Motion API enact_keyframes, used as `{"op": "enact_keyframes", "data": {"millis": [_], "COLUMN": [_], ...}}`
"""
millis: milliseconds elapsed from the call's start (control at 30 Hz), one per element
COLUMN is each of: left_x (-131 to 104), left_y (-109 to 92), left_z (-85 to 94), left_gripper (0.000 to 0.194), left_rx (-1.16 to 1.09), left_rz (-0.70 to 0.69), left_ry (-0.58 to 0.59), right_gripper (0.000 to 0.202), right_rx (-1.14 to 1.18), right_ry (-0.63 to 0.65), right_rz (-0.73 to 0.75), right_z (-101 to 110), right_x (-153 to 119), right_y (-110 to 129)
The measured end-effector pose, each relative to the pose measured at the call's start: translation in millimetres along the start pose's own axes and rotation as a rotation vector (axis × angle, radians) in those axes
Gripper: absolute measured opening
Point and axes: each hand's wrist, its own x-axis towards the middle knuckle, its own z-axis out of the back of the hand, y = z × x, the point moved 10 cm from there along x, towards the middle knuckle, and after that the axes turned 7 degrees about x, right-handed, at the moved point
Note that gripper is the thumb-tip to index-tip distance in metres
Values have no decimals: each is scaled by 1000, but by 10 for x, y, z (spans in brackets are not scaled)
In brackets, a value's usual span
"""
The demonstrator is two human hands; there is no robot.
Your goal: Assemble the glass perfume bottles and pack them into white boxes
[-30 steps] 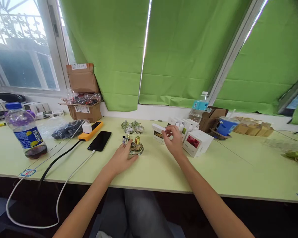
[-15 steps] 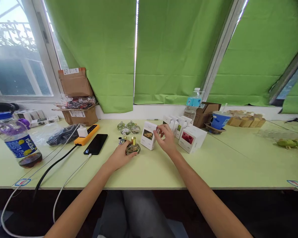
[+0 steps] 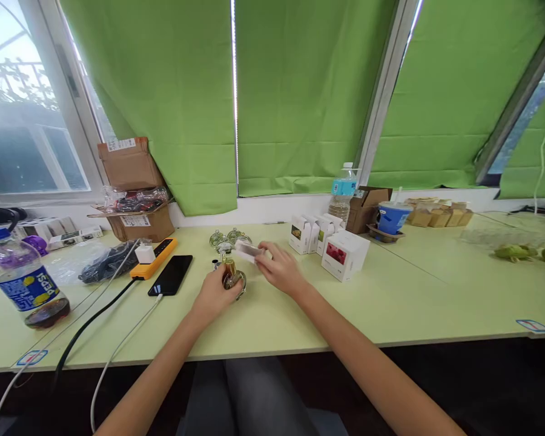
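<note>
My left hand [image 3: 215, 292] is closed on a round glass perfume bottle [image 3: 236, 282] with a gold cap, just above the table. Close by, my right hand [image 3: 279, 267] grips a small white box [image 3: 247, 250], tilted and blurred by motion, its near end by the bottle. Behind the two hands, several round glass bottles [image 3: 218, 238] stand in a group, partly hidden. To the right of my right hand are several white cartons [image 3: 303, 235] with raised flaps, and a closed white box [image 3: 345, 254] with a red picture.
A black phone [image 3: 171, 275] lies left of my hands, beside an orange power strip [image 3: 152, 259]. A Pepsi bottle [image 3: 31, 284] stands far left. At the back are a cardboard box [image 3: 140, 221], a water bottle [image 3: 343, 191] and a blue cup [image 3: 393, 218].
The white box has been lifted off the table and tipped over in my right hand, moving left toward the perfume bottle. My left hand has raised and tilted the bottle. The camera view has shifted slightly.
</note>
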Motion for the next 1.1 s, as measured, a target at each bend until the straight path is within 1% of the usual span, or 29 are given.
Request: {"op": "enact_keyframes", "data": {"millis": [100, 167, 233, 267, 300, 333, 400, 467, 500, 633, 733, 800, 867, 900, 933, 1000, 1100], "left_x": [-65, -104, -135, -141, -138, -129, -104, -95, -95, -102, -91, -80, -75, -74, -72, -70, -73], "left_y": [242, 392, 496, 517, 514, 488, 400, 339, 335, 435, 504, 534, 565, 579, 592, 616, 671], "left_z": [131, 257, 363, 375, 355, 311, 183, 64, 19, -94, -151, -156, -144, -139, -132, -114, -50], "left_gripper": [29, 33, 38, 40, 40, 40, 38, 36, 37, 37, 38, 36, 33, 30, 28, 25, 23], "left_rx": [-130, -298, -530, -651, -763, -856, -972, -999, -989, -917, -891, -885, -866, -853, -840, -820, -826], "left_rz": [156, 253, 328, 354, 372, 381, 387, 399, 411, 473, 491, 489, 497, 503, 508, 514, 519], "left_ry": [-67, -157, -268, -301, -306, -290, -214, -154, -144, -157, -141, -147, -166, -172, -178, -193, -250], "right_gripper": [12, 11, 15, 18, 23, 26, 30, 27, 25, 18, 16, 18, 26, 32, 39, 52, 65], "right_rx": [-68, -70, -54, -40, -24, -5, 32, 51, 57, 125, 247, 307, 308, 289, 264, 230, 240], "right_ry": [116, 178, 210, 215, 217, 216, 212, 222, 235, 278, 258, 220, 190, 194, 220, 328, 488], "right_rz": [140, 211, 238, 236, 227, 215, 189, 168, 162, 166, 170, 146, 96, 66, 39, 3, -28], "right_z": [-156, -243, -295, -309, -318, -324, -334, -359, -380, -434, -379, -319, -294, -313, -362, -531, -791], "right_x": [-10, -27, -35, -36, -36, -35, -37, -45, -53, -92, -103, -83, -45, -26, -13, -15, -71], "right_y": [270, 421, 515, 540, 553, 556, 545, 525, 518, 526, 502, 411, 256, 168, 85, -45, -143]}}
